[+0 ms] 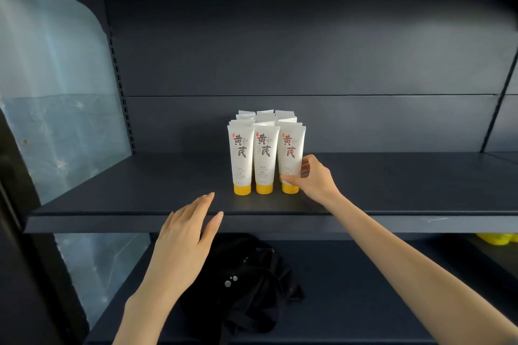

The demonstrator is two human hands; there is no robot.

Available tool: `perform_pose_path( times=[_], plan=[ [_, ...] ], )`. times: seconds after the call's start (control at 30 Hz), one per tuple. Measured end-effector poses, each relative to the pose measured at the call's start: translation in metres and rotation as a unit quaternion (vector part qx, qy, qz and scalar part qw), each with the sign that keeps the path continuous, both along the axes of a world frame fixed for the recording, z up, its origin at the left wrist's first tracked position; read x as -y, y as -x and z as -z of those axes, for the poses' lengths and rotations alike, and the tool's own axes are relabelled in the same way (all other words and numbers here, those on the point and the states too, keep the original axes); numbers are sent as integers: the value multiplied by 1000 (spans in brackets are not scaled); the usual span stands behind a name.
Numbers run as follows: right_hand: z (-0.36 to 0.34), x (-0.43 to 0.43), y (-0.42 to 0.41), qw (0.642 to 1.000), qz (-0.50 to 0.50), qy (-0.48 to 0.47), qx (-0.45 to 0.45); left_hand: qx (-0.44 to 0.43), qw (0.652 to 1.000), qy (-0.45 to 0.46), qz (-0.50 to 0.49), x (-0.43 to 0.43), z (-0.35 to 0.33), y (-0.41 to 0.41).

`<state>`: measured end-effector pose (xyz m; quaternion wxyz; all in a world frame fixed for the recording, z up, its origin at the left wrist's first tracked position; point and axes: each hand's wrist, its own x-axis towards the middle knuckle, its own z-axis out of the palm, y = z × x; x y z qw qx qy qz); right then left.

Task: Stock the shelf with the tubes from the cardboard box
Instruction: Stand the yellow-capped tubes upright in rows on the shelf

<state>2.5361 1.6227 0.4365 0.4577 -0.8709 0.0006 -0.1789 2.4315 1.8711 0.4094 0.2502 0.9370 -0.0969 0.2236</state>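
While right hand [315, 180] pinches tube [290, 150], left hand [186, 235] flat

right hand [314, 179] pinches rightmost front tube [291, 157] on shelf [140, 204].

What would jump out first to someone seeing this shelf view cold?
A block of white tubes with yellow caps stands upright mid-shelf, bright against the dark shelf. The right hand pinches the front right tube near its cap, while the left hand is open at the shelf's front edge.
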Motion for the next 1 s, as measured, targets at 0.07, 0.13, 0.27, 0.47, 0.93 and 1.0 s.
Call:
perform_pose_path(
  times=[0.07,0.13,0.27,0.47,0.93,1.0],
  plan=[
    [-3,5,6,1000,5,8,-5,-1,1000,-7,9,-1,0,-1],
    [-6,12,16,1000,14,15,-16,-1,1000,-11,19,-2,0,-2],
    [-5,32,46,998,37,49,-13,-3,998,-37,42,4,2,-5],
    [8,67,118,964,95,249,-23,23,996,-73,56,26,14,-9],
    [47,184,242,891,244,363,-118,24,980,-149,131,134,18,20],
    [53,207,261,890,258,351,-130,28,977,-164,135,160,18,30]
  ],
)
